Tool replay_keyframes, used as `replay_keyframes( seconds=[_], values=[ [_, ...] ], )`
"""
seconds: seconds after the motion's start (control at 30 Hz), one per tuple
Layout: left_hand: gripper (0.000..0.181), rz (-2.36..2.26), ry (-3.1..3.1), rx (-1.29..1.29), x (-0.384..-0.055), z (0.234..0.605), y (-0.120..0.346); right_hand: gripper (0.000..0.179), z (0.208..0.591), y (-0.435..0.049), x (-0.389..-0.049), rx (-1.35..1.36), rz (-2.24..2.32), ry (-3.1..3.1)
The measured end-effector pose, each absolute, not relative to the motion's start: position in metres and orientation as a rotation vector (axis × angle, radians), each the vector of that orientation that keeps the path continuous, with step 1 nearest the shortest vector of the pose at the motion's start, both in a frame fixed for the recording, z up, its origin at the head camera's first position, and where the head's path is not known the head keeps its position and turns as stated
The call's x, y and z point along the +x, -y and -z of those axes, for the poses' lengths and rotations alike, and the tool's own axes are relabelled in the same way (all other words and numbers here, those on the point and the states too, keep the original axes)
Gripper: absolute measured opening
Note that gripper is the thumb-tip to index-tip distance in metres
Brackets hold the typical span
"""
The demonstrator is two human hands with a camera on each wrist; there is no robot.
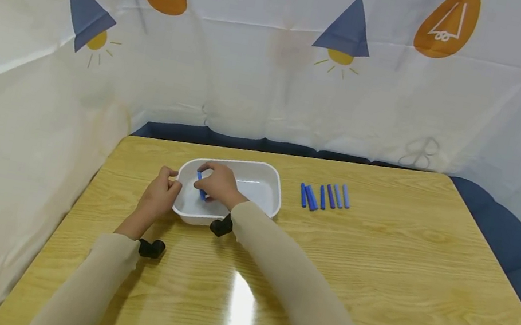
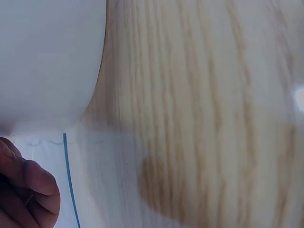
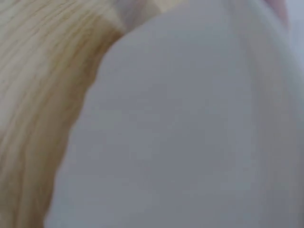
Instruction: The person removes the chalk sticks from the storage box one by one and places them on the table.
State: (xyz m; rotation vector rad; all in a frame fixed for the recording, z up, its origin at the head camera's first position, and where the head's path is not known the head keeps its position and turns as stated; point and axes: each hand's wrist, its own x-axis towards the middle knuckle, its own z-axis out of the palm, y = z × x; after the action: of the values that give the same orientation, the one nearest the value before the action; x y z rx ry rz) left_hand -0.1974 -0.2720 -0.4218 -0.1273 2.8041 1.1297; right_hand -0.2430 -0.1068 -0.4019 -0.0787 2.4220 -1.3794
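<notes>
A white plastic tray [image 1: 249,224] with rounded corners lies on the table, toward its far left side. Over the tray's left half, my right hand [image 1: 221,183] pinches a slim blue stick [image 1: 202,195] between thumb and fingers. The stick slants low inside the tray; whether it touches the bottom cannot be told. At the tray's left edge, my left hand [image 1: 159,196] holds the rim with curled fingers. Those fingers [image 2: 40,183] show beside the tray wall [image 2: 47,61] in the left wrist view. Mostly tray wall [image 3: 166,123] fills the right wrist view.
To the tray's right, several blue sticks [image 1: 322,196] in lighter and darker shades lie in a loose row on the wooden table [image 1: 376,276]. Behind hangs a pale printed curtain [image 1: 263,87]. Dark blue padded seating [image 1: 513,242] borders the far and right sides.
</notes>
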Motion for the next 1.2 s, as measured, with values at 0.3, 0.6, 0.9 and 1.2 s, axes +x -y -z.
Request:
replay_keyframes(
  seconds=[0.3,0.6,0.9,1.2],
  values=[
    [0.049,-1.131,-2.789,-0.149,-0.196,0.420,0.273,0.038,0.380,0.083,-0.247,-0.083,1.398,-2.432],
    [0.049,-1.120,-2.796,-0.134,-0.195,0.417,0.272,0.039,0.363,0.058,-0.245,-0.128,1.468,-2.425],
    [0.052,-1.116,-2.769,-0.151,-0.197,0.420,0.273,0.038,0.348,0.033,-0.243,-0.191,1.537,-2.409],
    [0.051,-1.114,-2.776,-0.155,-0.196,0.418,0.272,0.042,0.336,0.002,-0.243,-0.207,1.505,-2.428]
  ],
)
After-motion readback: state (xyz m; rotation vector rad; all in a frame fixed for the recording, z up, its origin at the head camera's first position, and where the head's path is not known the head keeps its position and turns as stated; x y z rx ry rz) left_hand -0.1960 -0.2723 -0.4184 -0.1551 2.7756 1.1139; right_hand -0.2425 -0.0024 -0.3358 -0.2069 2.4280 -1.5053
